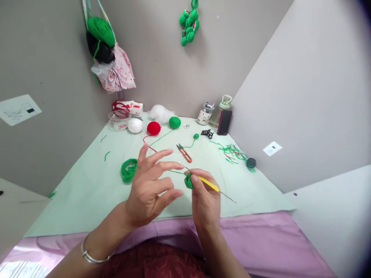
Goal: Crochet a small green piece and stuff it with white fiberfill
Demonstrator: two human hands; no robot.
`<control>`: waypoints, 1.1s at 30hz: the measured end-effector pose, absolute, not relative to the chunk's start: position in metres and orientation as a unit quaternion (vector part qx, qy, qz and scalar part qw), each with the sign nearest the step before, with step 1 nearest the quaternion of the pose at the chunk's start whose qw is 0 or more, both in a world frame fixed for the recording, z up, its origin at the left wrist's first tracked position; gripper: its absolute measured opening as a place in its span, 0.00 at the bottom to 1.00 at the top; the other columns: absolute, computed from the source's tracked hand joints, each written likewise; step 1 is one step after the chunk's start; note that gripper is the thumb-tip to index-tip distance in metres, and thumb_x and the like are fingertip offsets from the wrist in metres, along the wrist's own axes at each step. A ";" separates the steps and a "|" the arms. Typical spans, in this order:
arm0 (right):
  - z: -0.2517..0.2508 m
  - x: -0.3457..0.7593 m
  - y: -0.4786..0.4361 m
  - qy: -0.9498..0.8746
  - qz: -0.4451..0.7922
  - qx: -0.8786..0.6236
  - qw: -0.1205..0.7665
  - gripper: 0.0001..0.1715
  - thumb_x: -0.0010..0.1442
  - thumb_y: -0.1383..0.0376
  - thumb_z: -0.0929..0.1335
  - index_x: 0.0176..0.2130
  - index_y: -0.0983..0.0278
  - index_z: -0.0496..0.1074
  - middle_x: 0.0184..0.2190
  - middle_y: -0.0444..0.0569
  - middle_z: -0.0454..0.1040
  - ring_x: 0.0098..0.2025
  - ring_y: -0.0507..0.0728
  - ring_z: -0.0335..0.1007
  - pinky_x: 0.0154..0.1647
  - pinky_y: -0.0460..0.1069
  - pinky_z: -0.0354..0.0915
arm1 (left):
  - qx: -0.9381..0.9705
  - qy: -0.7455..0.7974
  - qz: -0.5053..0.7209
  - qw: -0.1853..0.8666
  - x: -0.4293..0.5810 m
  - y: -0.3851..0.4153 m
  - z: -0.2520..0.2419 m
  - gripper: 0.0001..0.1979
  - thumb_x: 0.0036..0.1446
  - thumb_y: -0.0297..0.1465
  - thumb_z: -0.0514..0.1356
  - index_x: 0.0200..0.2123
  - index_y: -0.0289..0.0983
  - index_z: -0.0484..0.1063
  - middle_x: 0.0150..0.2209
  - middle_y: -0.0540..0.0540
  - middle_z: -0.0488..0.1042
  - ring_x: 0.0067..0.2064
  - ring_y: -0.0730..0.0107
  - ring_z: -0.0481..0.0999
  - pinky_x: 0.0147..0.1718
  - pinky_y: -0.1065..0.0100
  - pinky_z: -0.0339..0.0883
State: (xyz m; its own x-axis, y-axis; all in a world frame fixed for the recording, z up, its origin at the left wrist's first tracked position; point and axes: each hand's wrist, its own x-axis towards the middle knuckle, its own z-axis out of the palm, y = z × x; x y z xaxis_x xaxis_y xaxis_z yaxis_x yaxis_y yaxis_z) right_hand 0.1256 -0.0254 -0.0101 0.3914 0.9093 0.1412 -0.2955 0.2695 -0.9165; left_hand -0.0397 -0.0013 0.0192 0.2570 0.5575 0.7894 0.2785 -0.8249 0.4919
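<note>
Pinched in my right hand (206, 200) are a crochet hook (209, 183) with a yellow handle and a small green crocheted piece (188, 181). The hook's thin metal tips stick out at both ends, one up left, one down right. My left hand (153, 185) is spread beside it, fingers apart and pointing right, with green yarn (177, 172) running from near its fingers to the crocheted piece. Just behind the left hand lies a green yarn coil (129, 170), partly covered by it. Orange thread snips (184, 153) lie on the table beyond both hands.
White (135, 125), red (154, 128) and green yarn balls (174, 122) sit at the back, before white stuffing (161, 113). A pen cup (205, 114), bottle (222, 112) and phone (224, 122) stand back right. Yarn scraps (232, 151) and black tape (251, 163) lie right.
</note>
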 end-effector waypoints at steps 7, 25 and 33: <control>-0.019 0.115 -0.025 -0.401 0.375 -0.443 0.709 0.09 0.62 0.57 0.77 0.38 0.60 0.84 0.36 0.49 0.83 0.37 0.56 0.74 0.39 0.51 0.70 | 0.755 0.410 0.505 0.083 -0.033 -0.005 -0.003 0.17 0.63 0.38 0.68 0.55 0.47 0.81 0.56 0.40 0.78 0.67 0.43 0.67 0.71 0.36 0.45; -0.022 0.120 -0.032 -0.541 0.253 -0.393 0.699 0.09 0.69 0.61 0.71 0.42 0.52 0.85 0.36 0.49 0.80 0.40 0.58 0.76 0.38 0.53 0.70 | 0.510 0.347 0.538 0.575 -0.025 -0.024 -0.004 0.35 0.62 0.32 0.69 0.70 0.48 0.63 0.39 0.51 0.72 0.42 0.69 0.74 0.48 0.65 0.73; -0.008 0.138 -0.027 -0.585 0.362 -0.338 0.642 0.07 0.66 0.63 0.75 0.42 0.52 0.86 0.36 0.48 0.81 0.40 0.58 0.76 0.41 0.52 0.71 | 0.475 0.287 0.489 0.673 -0.031 -0.020 0.003 0.48 0.59 0.29 0.70 0.77 0.52 0.52 0.36 0.52 0.71 0.39 0.69 0.73 0.45 0.64 0.70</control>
